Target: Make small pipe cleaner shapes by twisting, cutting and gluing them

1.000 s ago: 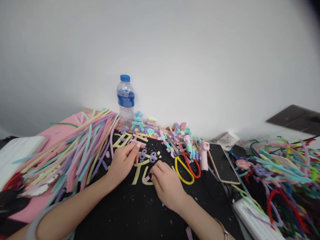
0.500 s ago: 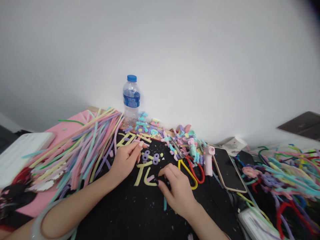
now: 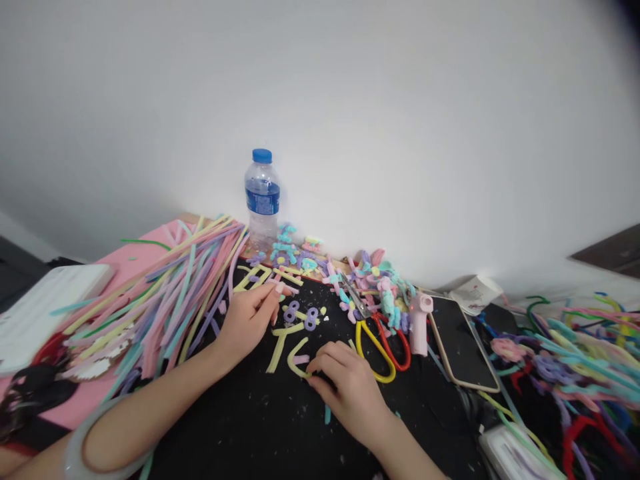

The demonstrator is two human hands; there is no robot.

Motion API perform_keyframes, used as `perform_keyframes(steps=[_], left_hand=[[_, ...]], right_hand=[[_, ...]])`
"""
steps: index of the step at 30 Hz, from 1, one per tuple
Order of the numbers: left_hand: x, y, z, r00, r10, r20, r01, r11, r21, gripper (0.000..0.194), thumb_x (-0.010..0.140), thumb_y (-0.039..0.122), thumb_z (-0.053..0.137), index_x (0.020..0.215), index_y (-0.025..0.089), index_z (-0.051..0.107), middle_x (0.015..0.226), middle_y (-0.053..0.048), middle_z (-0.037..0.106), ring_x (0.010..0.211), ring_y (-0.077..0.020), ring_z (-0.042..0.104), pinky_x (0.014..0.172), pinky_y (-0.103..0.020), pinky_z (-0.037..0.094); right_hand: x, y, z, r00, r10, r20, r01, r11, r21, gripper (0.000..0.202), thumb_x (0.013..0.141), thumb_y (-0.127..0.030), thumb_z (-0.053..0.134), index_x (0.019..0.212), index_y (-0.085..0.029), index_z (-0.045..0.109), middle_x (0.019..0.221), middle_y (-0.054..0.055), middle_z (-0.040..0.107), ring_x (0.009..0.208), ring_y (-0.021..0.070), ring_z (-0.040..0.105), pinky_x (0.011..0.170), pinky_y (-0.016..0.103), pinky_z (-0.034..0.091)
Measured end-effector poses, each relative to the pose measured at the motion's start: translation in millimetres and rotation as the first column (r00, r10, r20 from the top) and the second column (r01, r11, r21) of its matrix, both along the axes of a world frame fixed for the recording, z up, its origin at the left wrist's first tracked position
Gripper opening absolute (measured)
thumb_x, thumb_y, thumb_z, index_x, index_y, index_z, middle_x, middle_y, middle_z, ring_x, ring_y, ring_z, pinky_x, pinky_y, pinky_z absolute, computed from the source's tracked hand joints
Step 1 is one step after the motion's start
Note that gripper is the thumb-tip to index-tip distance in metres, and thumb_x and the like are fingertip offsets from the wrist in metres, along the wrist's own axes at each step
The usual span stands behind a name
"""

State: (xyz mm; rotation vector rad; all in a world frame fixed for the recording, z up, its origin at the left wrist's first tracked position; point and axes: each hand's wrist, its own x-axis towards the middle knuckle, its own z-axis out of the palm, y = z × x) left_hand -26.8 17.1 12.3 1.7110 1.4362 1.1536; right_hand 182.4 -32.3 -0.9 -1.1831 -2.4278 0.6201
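My right hand (image 3: 350, 390) is low over the black table mat, thumb and forefinger closed on the lower end of a curved yellow pipe cleaner (image 3: 293, 362). A short lilac piece (image 3: 301, 359) lies inside that curve. Just left of it is a yellow T-shaped pair of strips (image 3: 278, 348). My left hand (image 3: 247, 320) rests further back with curled fingers, its fingertips by a pale pink strip (image 3: 291, 289); whether it grips anything is hidden. Between the hands sit purple figure-eight loops (image 3: 311, 319) on a yellow strip.
A water bottle (image 3: 263, 200) stands against the wall. Scissors with yellow and red handles (image 3: 376, 357), a pink handheld device (image 3: 421, 323) and a phone (image 3: 463, 343) lie to the right. Pipe cleaner bundles (image 3: 185, 287) spread at left, with another heap (image 3: 590, 353) at far right.
My right hand has shifted slightly down and left, its fingers closing at the yellow curve, which now looks rounder and more upright. The left hand stays nearly still. The view has tilted a little.
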Motion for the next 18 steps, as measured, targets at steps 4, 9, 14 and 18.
perform_keyframes(steps=[4, 9, 14, 18], left_hand=[[0.5, 0.2, -2.7, 1.0, -0.001, -0.013, 0.001, 1.0, -0.006, 0.03, 0.092, 0.034, 0.039, 0.085, 0.018, 0.064, 0.049, 0.006, 0.045, 0.046, -0.0113, 0.045, 0.049, -0.022, 0.035], [1.6, 1.2, -0.9, 0.994, 0.033, -0.1, -0.033, 0.999, 0.008, 0.027, 0.091, 0.035, 0.043, 0.088, 0.018, 0.064, 0.062, 0.003, 0.056, 0.053, -0.0118, 0.047, 0.051, -0.022, 0.036], [0.9, 4.3, -3.0, 0.986, 0.042, -0.163, -0.041, 0.999, 0.006, 0.025, 0.091, 0.032, 0.042, 0.1, 0.02, 0.062, 0.066, 0.002, 0.059, 0.055, -0.013, 0.051, 0.055, -0.024, 0.04], [-0.1, 7.3, -7.0, 0.978, -0.019, -0.209, 0.019, 1.0, 0.0, 0.024, 0.091, 0.029, 0.042, 0.106, 0.02, 0.059, 0.075, 0.0, 0.06, 0.06, -0.0138, 0.053, 0.058, -0.026, 0.044]], right_hand=[[0.5, 0.8, -0.2, 1.0, 0.004, -0.03, -0.005, 1.0, -0.008, 0.012, 0.089, -0.016, 0.051, 0.089, -0.021, 0.061, 0.087, 0.002, 0.061, 0.08, 0.0163, 0.053, 0.07, 0.027, 0.041], [2.0, -0.3, 0.8, 0.999, 0.001, -0.053, -0.001, 1.0, -0.015, 0.012, 0.087, -0.016, 0.053, 0.091, -0.021, 0.062, 0.089, 0.003, 0.061, 0.081, 0.0169, 0.055, 0.071, 0.028, 0.043], [2.7, -1.2, 0.8, 0.999, -0.014, -0.048, 0.013, 1.0, -0.025, 0.02, 0.081, -0.018, 0.062, 0.1, -0.023, 0.061, 0.096, 0.003, 0.062, 0.085, 0.0192, 0.055, 0.074, 0.03, 0.044], [3.1, -0.1, -2.3, 0.999, -0.036, -0.032, 0.036, 0.999, -0.001, 0.018, 0.08, -0.019, 0.065, 0.096, -0.022, 0.061, 0.094, 0.002, 0.062, 0.083, 0.0186, 0.055, 0.072, 0.029, 0.043]])
